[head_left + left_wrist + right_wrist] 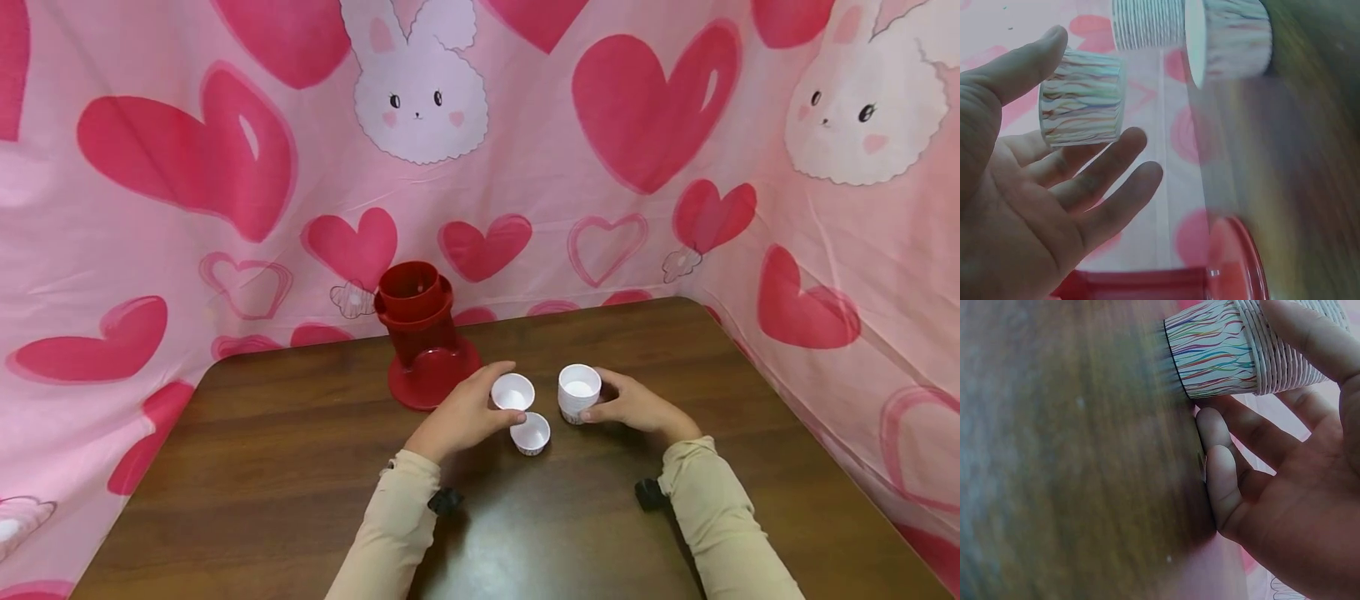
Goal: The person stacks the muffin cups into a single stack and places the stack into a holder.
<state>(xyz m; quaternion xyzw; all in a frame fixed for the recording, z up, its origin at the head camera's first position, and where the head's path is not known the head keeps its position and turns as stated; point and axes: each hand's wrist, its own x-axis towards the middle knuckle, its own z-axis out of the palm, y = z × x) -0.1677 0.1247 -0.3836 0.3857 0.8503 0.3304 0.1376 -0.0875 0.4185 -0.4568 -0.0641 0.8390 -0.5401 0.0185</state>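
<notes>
My left hand [463,414] pinches a small white paper baking cup [513,392] between thumb and fingers, its mouth facing up. In the left wrist view, coloured wavy lines run over the wall of this held cup [1083,100]. Just in front of it, a second single baking cup [530,434] stands upright on the table. To the right, my right hand [637,407] grips a stack of nested baking cups [579,395] around its side. The right wrist view shows the stack's many rims [1285,359] and its base on the wood.
A red plastic stand [416,333] with a round base and an open tube top is behind my left hand. The brown wooden table [285,467] meets a pink cloth [517,167] with hearts and rabbits at the back and right.
</notes>
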